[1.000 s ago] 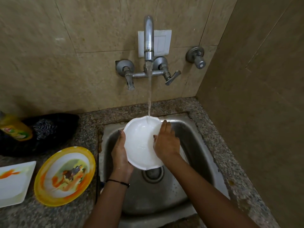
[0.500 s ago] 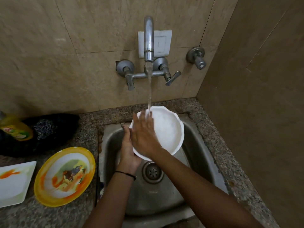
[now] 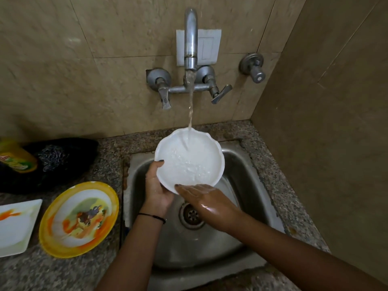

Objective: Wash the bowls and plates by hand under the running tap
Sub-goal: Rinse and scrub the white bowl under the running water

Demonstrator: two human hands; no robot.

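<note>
A white scalloped bowl (image 3: 190,160) is held over the steel sink (image 3: 247,185), its inside facing up. Water from the wall tap (image 3: 190,38) falls into its far side and pools inside. My left hand (image 3: 156,190) grips the bowl's left rim, thumb on the edge and fingers underneath. My wet right hand (image 3: 206,203) lies flat at the bowl's near rim, fingers together and pointing left, touching the edge without gripping.
On the granite counter to the left sit a yellow-rimmed patterned plate (image 3: 78,219) and a white square plate (image 3: 14,225). Behind them are a yellow soap bottle (image 3: 15,158) and a dark scrubber pile (image 3: 58,156). The drain (image 3: 192,215) lies below my hands. A tiled wall closes the right.
My right hand slid off the bowl's inside down to its near rim. The bowl has turned more face-up under the stream and water now fills it.
</note>
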